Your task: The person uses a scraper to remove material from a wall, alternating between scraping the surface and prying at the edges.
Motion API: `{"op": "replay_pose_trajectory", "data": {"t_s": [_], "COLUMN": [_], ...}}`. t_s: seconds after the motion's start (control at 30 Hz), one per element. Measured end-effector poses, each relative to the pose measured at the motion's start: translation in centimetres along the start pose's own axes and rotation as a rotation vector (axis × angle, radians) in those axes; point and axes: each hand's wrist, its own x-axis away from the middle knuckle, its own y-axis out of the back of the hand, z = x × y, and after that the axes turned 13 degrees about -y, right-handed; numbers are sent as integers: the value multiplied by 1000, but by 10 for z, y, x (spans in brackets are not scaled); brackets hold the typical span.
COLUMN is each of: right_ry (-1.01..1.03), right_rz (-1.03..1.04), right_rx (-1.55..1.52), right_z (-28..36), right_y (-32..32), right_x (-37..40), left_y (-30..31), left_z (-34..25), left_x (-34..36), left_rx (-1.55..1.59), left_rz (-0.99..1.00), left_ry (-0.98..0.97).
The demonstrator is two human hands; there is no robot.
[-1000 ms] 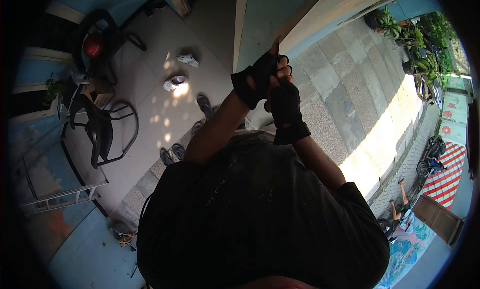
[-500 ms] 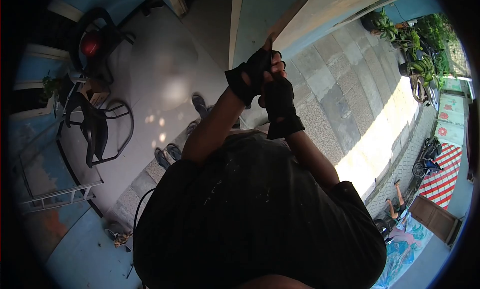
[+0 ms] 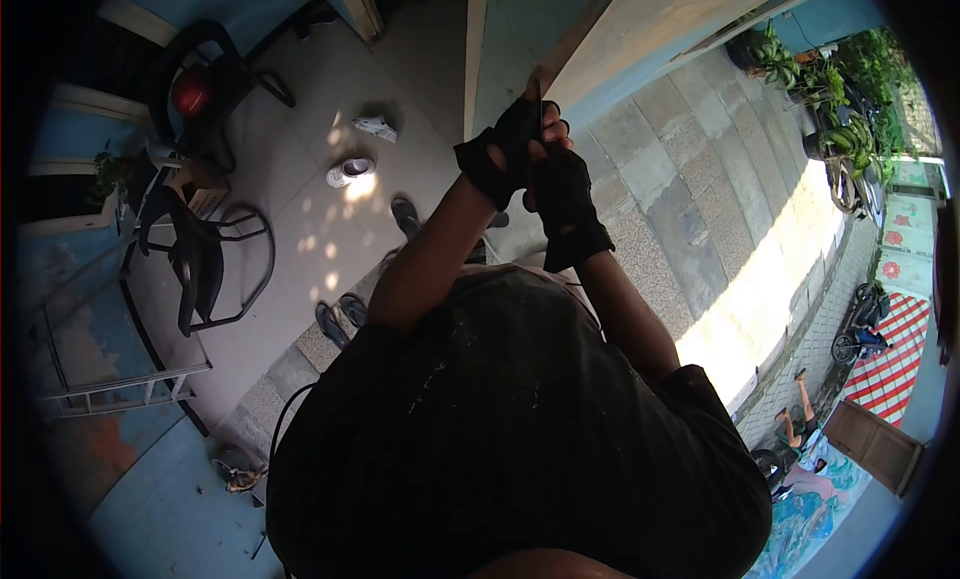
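Both hands wear black fingerless gloves and meet in front of my body near the wall's edge. My left hand (image 3: 508,151) is closed around a thin dark object (image 3: 541,104) seen almost edge-on, too narrow to identify. Touching or nearly touching it, my right hand (image 3: 562,191) has its fingers curled together beside the left fingers. What the right fingers grip, if anything, is hidden.
White shoes (image 3: 350,172) and dark sandals (image 3: 331,324) lie on the pale floor. Black-framed chairs (image 3: 205,264), a box (image 3: 198,187) and a ladder (image 3: 130,387) stand left. Plants (image 3: 850,129), a motorbike (image 3: 858,329) and a distant person (image 3: 806,444) are right.
The view has shifted slightly. White shoes now show on the floor where a pale blurred patch was before. My hands keep nearly the same pose, with the right wrist a little lower.
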Motion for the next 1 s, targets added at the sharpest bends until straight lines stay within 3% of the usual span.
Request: {"op": "replay_pose_trajectory", "data": {"t_s": [0.03, 0.07, 0.1, 0.17, 0.23, 0.27, 0.3, 0.37, 0.4, 0.43, 0.5, 0.53, 0.57, 0.63, 0.67, 0.73, 0.77, 0.83, 0.87, 0.9, 0.97, 1.0], "right_ry": [42, 35, -9, -39, -15, 103, 102, -528, -435, -419, -63, -293, -290, -705, -711, -438, -429, -228, 206, 214, 122, 132], "right_rz": [67, 78, 57, 44, -13, -145, -142, 265, 271, 270, -9, 150, 144, 403, 402, 302, 307, 214, 49, 50, 75, 85], "right_rx": [238, 238, 104, -36, -255, -70, -67, -509, -291, -295, -305, -330, -328, -493, -489, -335, -335, -203, 96, 98, -82, -83], "right_z": [-1, -1, 6, 9, 1, 4, 9, 13, 25, 18, 8, 10, 13, 19, 20, 22, 20, 7, -11, -22, -37, -41], "right_y": [-2, 0, 5, 4, 0, -1, -1, -1, 13, 10, 8, 15, 18, 16, 15, 8, 6, 2, 0, -1, -3, -2], "right_x": [-3, 7, 11, 15, 12, 13, 7, 1, 2, 5, 11, 9, -3, -22, -18, -18, -13, -4, 0, 5, 11, 12], "left_y": [3, 4, 0, -11, -35, -42, -33, -4, -1, -18, -49, -38, -25, 1, 9, 13, 14, 8, 6, -1, -17, -19], "left_z": [-4, -2, -1, 4, 0, 0, -3, -5, -3, -3, 8, 11, 7, -2, -2, -12, -11, -6, -2, 4, 14, 18], "left_x": [-1, 4, 5, 8, 12, 12, 7, 4, 4, 7, 15, 8, 0, -8, -6, -6, -2, 7, 10, 14, 19, 18], "left_rx": [46, 96, 92, 22, -40, -90, -85, 71, 41, 31, -131, -158, -159, 6, 12, 30, 28, 65, 46, 46, -55, -55], "left_rz": [136, 80, 79, -122, -169, -218, -219, -7, -42, -36, -253, -272, -265, -106, -107, -96, -96, -151, -223, -221, -418, -401], "left_ry": [83, 68, 62, 140, 62, 0, 0, 103, 117, 105, -77, -57, -57, 18, 22, 95, 86, 126, 135, 127, 80, 61]}}
